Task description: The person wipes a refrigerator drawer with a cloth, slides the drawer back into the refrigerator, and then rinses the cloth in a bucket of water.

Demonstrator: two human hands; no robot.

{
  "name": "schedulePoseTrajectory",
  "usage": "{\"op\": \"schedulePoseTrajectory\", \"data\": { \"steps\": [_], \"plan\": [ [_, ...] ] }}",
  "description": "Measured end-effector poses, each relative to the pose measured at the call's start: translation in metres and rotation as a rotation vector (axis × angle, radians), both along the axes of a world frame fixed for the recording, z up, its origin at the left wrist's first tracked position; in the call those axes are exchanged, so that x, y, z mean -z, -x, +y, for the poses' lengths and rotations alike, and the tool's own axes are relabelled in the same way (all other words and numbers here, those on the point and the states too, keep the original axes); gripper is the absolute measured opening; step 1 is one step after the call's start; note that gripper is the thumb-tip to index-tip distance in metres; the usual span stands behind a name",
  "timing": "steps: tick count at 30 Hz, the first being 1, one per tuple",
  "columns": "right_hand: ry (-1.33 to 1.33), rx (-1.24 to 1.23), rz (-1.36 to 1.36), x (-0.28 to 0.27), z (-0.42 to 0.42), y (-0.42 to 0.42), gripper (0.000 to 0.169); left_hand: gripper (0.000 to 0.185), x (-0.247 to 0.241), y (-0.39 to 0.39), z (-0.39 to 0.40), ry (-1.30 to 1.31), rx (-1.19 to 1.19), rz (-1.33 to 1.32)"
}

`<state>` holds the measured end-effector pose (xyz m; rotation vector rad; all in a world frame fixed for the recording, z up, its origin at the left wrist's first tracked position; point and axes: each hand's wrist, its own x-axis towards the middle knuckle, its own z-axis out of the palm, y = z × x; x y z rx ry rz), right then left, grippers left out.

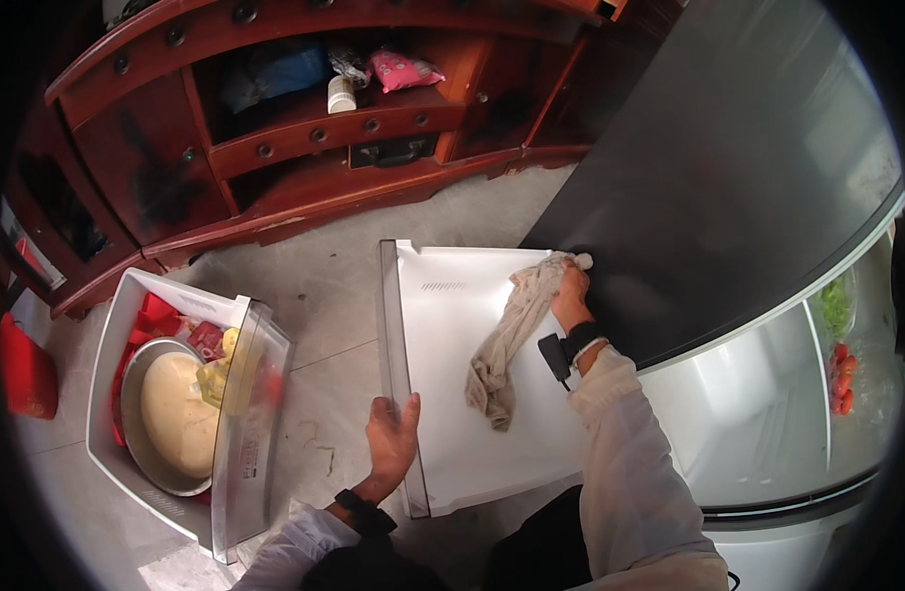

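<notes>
A white refrigerator drawer [452, 325] with a clear plastic front panel lies before me, its inside bare apart from a cloth. My left hand [393, 436] grips the edge of that front panel, thumb on the inner side. My right hand [572, 292] holds a damp-looking beige cloth [496, 354] bunched at the drawer's far right corner. The rest of the cloth hangs down across the inside of the drawer. Part of my right fingers is hidden by the cloth and the hand itself.
On the floor at left, a second drawer [173, 510] holds a metal pot [132, 443] of pale food, red packets and a yellow package. An opened refrigerator [748, 399] stands right, its dark door [689, 185] close to my right hand. A red wooden cabinet [153, 162] spans the back; a red bin [29, 377] is far left.
</notes>
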<state>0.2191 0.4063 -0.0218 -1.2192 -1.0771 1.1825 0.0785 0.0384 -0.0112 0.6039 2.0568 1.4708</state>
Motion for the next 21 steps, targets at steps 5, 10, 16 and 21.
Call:
{"op": "schedulePoseTrajectory", "data": {
  "steps": [5,10,16,21],
  "plan": [
    [-0.039,-0.111,-0.032,-0.031,-0.017,-0.009,0.029,0.041,0.003,0.005,-0.001,0.006,0.028,-0.032],
    [-0.203,-0.041,-0.448,0.014,-0.013,0.001,0.037,0.039,0.001,0.001,0.000,-0.017,0.061,0.004],
    [-0.067,0.156,-0.652,0.054,-0.011,0.099,0.068,0.036,-0.001,0.020,-0.015,0.020,0.062,0.086],
    [-0.316,0.107,-0.555,0.089,-0.061,0.162,0.069,0.036,-0.003,0.010,-0.003,-0.002,0.142,0.122]
  ]
}}
